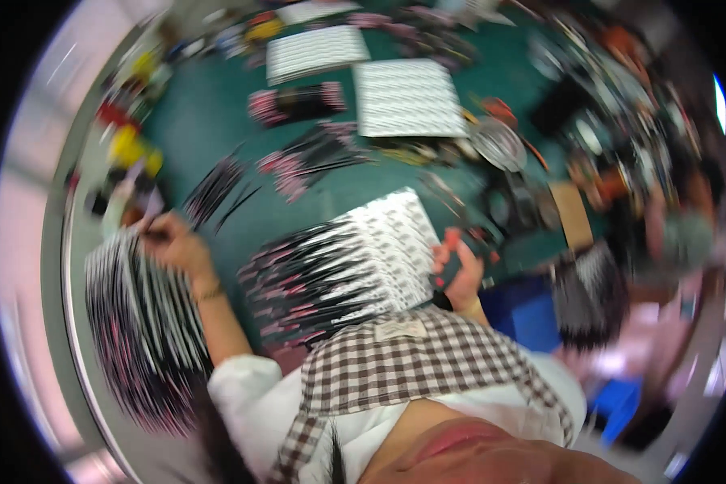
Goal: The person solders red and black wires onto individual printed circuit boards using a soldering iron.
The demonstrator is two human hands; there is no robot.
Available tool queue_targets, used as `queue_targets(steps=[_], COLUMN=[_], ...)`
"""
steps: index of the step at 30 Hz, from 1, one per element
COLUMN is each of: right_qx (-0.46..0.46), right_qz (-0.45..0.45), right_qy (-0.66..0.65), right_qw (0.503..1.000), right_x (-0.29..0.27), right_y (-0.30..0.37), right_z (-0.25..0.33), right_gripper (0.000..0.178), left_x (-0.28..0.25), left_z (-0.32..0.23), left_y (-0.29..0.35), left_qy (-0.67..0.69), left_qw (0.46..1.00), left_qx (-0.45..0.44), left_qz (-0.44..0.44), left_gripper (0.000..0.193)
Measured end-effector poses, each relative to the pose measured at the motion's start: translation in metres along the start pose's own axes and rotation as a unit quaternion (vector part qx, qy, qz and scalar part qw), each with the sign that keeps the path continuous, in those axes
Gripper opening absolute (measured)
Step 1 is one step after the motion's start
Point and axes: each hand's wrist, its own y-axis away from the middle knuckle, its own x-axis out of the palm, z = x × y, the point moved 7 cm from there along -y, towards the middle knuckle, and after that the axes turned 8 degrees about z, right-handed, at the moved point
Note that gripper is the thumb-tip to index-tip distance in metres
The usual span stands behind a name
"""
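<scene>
In front of my body a white board (pixel 395 234) with rows of slots lies at an angle on the green table. Many thin black leads (pixel 306 282) with pinkish ends stick out from its left side. My right hand (pixel 464 278) is at the board's right edge, closed around a red-and-black hand tool (pixel 452 239) whose kind is blurred. My left hand (pixel 177 248) reaches out left to the top of a hanging bunch of similar black leads (pixel 145 339). Its fingers are pinched together at something dark, too smeared to name.
Two more white slotted boards (pixel 411 98) lie farther back. Near them are a bundled roll of black leads (pixel 297 103) and loose leads (pixel 315 157). A clear round dish (pixel 498 143), a brown cardboard piece (pixel 570 214) and cluttered tools are on the right.
</scene>
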Motion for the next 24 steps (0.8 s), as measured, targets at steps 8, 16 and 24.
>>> queue_targets(steps=[8,16,24], right_qx=[-0.055,-0.043,-0.064], right_qz=[0.031,0.065,0.01], right_qy=[0.053,-0.044,0.054], right_qw=[0.997,0.996,0.996], right_x=[0.018,0.006,0.008], right_y=[0.068,0.067,0.06], right_z=[-0.012,-0.014,-0.027], right_gripper=[0.037,0.042,0.04], left_x=[0.049,0.035,0.032], left_z=[-0.026,0.007,0.006], left_y=[0.06,0.054,0.046], left_qy=[-0.403,-0.35,-0.368], left_qw=[0.904,0.914,0.898], left_qx=[-0.023,-0.074,-0.094], left_qz=[0.141,0.191,0.223], left_gripper=[0.044,0.015,0.017])
